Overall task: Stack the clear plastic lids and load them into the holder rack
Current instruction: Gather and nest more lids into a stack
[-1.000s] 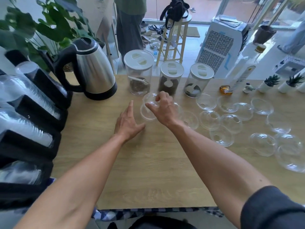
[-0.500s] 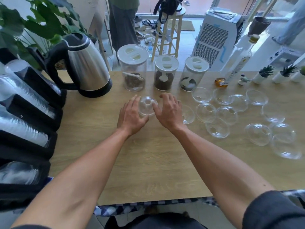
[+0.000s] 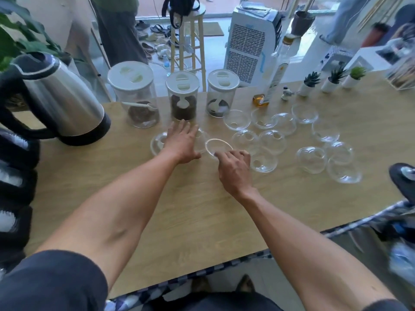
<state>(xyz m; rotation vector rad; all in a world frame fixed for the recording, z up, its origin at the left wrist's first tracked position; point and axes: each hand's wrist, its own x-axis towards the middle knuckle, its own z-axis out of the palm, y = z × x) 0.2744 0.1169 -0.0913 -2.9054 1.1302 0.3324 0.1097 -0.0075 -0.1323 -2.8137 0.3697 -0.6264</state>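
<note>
One lid [image 3: 157, 142] half under left hand [image 3: 183, 143]

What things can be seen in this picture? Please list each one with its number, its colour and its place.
clear dome lids: more than ten, clear, spread on the table's right half
lid in the fingers: one, clear, tilted, at the table's middle
storage jars: three, clear with white tops, far edge
kettle: one, steel and black, far left
holder rack: one, black, left edge, holds clear stacks
bottle: one, clear, right of the jars
potted plants: three, green in white pots, far right
table: one, light wood
left hand: flat on lids
right hand: pinches the tilted lid
</note>
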